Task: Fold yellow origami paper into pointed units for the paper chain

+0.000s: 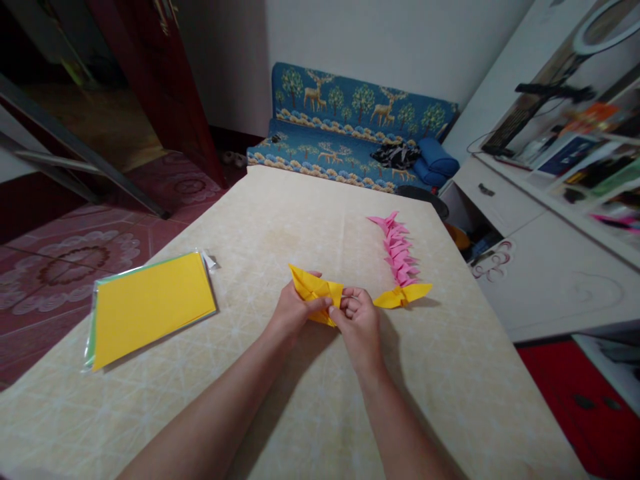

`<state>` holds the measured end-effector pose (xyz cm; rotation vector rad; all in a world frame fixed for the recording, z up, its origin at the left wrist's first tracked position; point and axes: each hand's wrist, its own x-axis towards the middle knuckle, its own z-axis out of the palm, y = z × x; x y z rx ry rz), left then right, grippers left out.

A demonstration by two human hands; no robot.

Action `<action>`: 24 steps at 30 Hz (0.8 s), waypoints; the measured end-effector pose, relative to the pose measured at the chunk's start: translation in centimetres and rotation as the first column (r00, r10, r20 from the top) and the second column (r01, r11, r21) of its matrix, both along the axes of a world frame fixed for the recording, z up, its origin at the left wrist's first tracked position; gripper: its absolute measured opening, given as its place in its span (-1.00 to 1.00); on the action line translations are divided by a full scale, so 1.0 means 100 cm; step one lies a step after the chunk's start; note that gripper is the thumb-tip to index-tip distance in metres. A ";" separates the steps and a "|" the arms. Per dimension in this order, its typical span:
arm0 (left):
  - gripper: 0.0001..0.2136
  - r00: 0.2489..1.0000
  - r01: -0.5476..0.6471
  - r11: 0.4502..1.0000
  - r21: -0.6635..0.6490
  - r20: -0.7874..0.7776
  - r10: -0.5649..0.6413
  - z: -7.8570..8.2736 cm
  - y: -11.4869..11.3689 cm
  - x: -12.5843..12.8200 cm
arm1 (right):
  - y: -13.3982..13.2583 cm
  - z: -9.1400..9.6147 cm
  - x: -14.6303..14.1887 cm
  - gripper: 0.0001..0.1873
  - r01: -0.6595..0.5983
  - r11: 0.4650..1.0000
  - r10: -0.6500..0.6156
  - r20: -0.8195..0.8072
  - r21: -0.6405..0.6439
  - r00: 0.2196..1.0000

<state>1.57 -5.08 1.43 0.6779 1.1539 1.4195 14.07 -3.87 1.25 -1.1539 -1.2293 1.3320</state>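
Between my two hands is a yellow folded paper (315,285), creased, with one pointed corner sticking up at its left. My left hand (296,308) grips its left side, thumb across the front. My right hand (361,319) pinches the lower right part with thumb and curled fingers. Parts of the paper are hidden behind my fingers. Just right of my right hand lies another yellow folded paper piece (404,295) with two pointed ends. It touches or nearly touches a chain of pink folded paper pieces (399,250) stretching away across the table.
A stack of yellow and green paper sheets (155,303) in a clear sleeve lies at the left of the cream-covered table (300,220). Beyond stands a blue patterned sofa (350,133). A white cabinet (550,267) is at the right, and a red door (160,87) at the left.
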 end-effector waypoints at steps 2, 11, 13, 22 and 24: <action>-0.41 1.000 0.009 1.000 0.001 0.012 -0.009 0.001 0.001 -0.001 | 0.000 0.000 0.001 -0.65 -0.011 1.000 0.010 -0.016 -0.013 1.000; -0.56 0.999 -0.025 0.999 -0.029 0.044 0.026 0.004 0.003 -0.005 | -0.003 0.002 0.002 -0.70 -0.124 0.992 0.120 -0.116 -0.030 0.986; -0.59 0.999 -0.004 1.000 -0.021 0.049 0.005 0.006 0.002 -0.004 | -0.002 0.001 0.002 -0.74 -0.124 0.992 0.118 -0.144 -0.027 0.982; -0.74 0.999 0.039 0.999 -0.015 0.012 -0.039 0.009 0.001 -0.002 | 0.000 -0.002 0.005 -0.76 -0.091 0.996 0.088 -0.110 -0.023 0.990; -0.74 0.998 0.055 0.998 -0.034 0.012 -0.055 0.009 0.001 0.001 | 0.000 -0.002 0.006 -0.75 -0.059 0.998 0.059 0.003 -0.006 0.998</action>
